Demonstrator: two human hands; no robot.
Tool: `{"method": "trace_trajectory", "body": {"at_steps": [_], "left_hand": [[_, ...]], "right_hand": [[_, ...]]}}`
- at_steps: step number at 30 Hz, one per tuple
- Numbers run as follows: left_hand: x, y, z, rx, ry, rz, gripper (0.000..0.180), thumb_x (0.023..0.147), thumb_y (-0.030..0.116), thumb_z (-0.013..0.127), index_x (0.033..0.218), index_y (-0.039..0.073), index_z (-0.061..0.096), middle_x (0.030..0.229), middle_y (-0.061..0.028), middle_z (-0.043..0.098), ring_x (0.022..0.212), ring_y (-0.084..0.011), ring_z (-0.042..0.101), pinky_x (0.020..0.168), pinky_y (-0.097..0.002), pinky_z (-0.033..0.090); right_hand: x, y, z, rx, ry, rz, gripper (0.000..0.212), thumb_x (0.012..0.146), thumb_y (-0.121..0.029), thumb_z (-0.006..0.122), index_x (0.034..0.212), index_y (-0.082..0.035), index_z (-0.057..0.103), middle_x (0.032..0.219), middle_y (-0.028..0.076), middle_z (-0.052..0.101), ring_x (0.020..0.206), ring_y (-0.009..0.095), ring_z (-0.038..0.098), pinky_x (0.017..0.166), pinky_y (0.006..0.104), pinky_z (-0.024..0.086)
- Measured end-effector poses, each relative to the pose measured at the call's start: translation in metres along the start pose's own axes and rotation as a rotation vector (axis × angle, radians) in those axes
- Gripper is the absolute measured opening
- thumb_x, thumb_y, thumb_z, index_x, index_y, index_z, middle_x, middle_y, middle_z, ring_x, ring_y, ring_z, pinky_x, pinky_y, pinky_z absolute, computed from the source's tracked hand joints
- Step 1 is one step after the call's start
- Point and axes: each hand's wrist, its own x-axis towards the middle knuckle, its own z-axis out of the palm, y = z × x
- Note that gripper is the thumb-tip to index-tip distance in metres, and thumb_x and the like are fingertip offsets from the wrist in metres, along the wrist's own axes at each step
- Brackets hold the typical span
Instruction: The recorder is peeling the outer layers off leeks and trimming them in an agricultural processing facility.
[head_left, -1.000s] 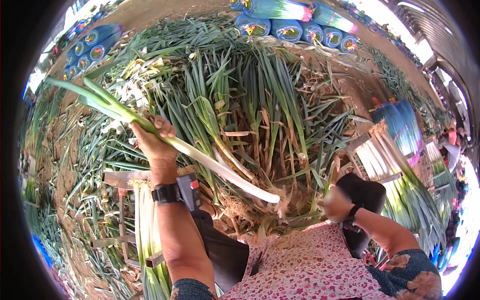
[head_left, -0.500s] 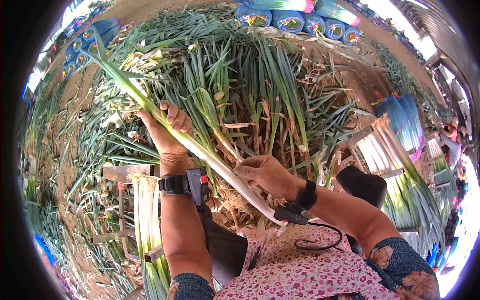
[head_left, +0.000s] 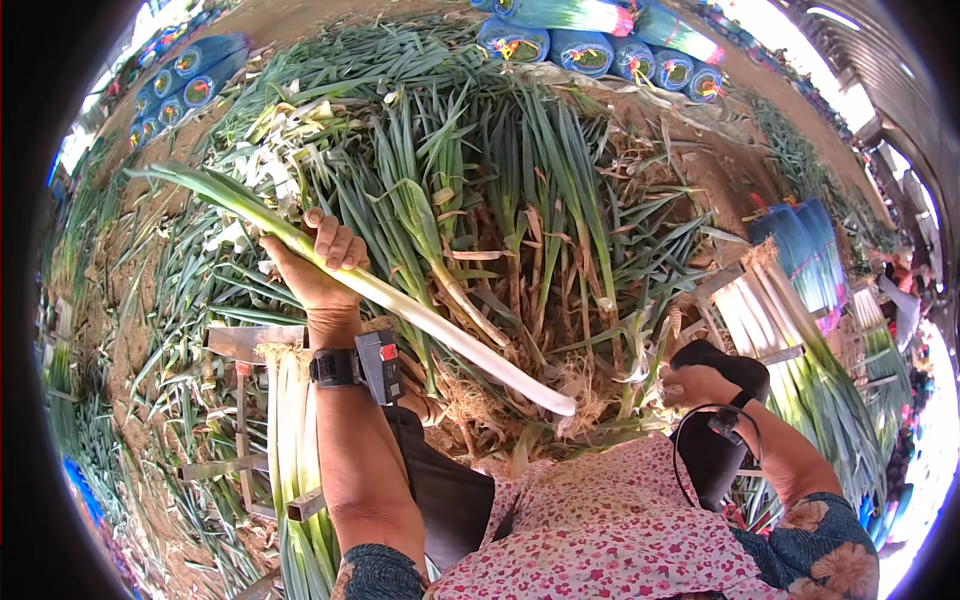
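Observation:
My left hand [head_left: 318, 262] is closed round the middle of a long green onion [head_left: 440, 325]. The onion slants across in front of me, green leaves up to the left and its smooth white end down to the right, above a tangle of roots. Off to the right, by my dark knee or boot, is my right hand [head_left: 697, 386]. Its fingers look bunched together; whatever they hold, if anything, is too small to make out. Beyond the held onion lies a heap of unpeeled green onions [head_left: 540, 200] with dry outer leaves and muddy roots towards me.
Metal racks hold cleaned green onions at left [head_left: 292, 410] and right [head_left: 775, 310]. Blue-wrapped bundles [head_left: 580, 52] lie at the back, with more at far left [head_left: 200, 75] and right [head_left: 800, 245]. Cut leaves [head_left: 180, 400] litter the earth on the left.
My right hand has left the onion's white stalk and moved right, towards my knee. My left hand has shifted slightly left, still gripping the onion, whose leafy end has dipped.

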Motion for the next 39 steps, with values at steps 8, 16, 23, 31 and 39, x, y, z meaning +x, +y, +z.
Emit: {"method": "trace_trajectory", "body": {"at_steps": [8, 16, 23, 31, 39], "left_hand": [[0.002, -0.027, 0.004, -0.084, -0.084, -0.031, 0.062, 0.083, 0.066, 0.043, 0.088, 0.004, 0.047, 0.055, 0.002, 0.039, 0.041, -0.0082, 0.039, 0.043, -0.0265, 0.041], [0.0, -0.029, 0.02, 0.179, 0.346, 0.006, 0.069, 0.079, 0.065, 0.051, 0.109, 0.003, 0.051, 0.074, -0.0029, 0.049, 0.052, -0.0094, 0.04, 0.047, -0.0235, 0.037], [-0.001, -0.028, 0.016, 0.249, 0.387, 0.036, 0.027, 0.093, 0.035, 0.049, 0.094, 0.008, 0.051, 0.059, 0.0021, 0.04, 0.043, -0.0077, 0.037, 0.04, -0.022, 0.036], [-0.001, -0.035, 0.024, 0.288, 0.329, 0.047, 0.028, 0.094, 0.034, 0.045, 0.096, 0.006, 0.05, 0.058, 0.0025, 0.038, 0.042, -0.0069, 0.035, 0.039, -0.0218, 0.035], [-0.001, -0.03, 0.022, 0.222, 0.171, 0.007, 0.027, 0.093, 0.033, 0.046, 0.098, 0.006, 0.051, 0.058, 0.0034, 0.037, 0.041, -0.0061, 0.034, 0.04, -0.0215, 0.036]], "right_hand": [[0.019, -0.168, -0.061, 0.887, 0.081, -0.484, 0.053, 0.086, -0.031, 0.06, 0.131, -0.008, 0.044, 0.114, 0.013, 0.059, 0.103, 0.019, 0.057, 0.083, 0.031, 0.048], [0.033, -0.207, -0.035, 0.935, 0.212, -0.469, 0.032, 0.084, -0.022, 0.065, 0.109, -0.002, 0.06, 0.088, 0.006, 0.065, 0.079, 0.01, 0.058, 0.07, 0.0234, 0.048], [0.037, -0.207, -0.032, 0.698, 0.434, -0.625, 0.022, 0.083, -0.016, 0.063, 0.1, -0.002, 0.065, 0.086, 0.012, 0.065, 0.074, 0.02, 0.064, 0.067, 0.0292, 0.05], [0.039, -0.219, -0.031, 0.446, 0.542, -0.585, 0.017, 0.075, -0.011, 0.063, 0.089, -0.001, 0.065, 0.079, 0.014, 0.063, 0.072, 0.025, 0.063, 0.065, 0.0306, 0.05], [0.051, -0.217, -0.028, 0.843, 0.386, -0.293, 0.013, 0.077, -0.014, 0.06, 0.084, -0.003, 0.064, 0.066, 0.008, 0.058, 0.063, 0.014, 0.058, 0.062, 0.0279, 0.047]]}}
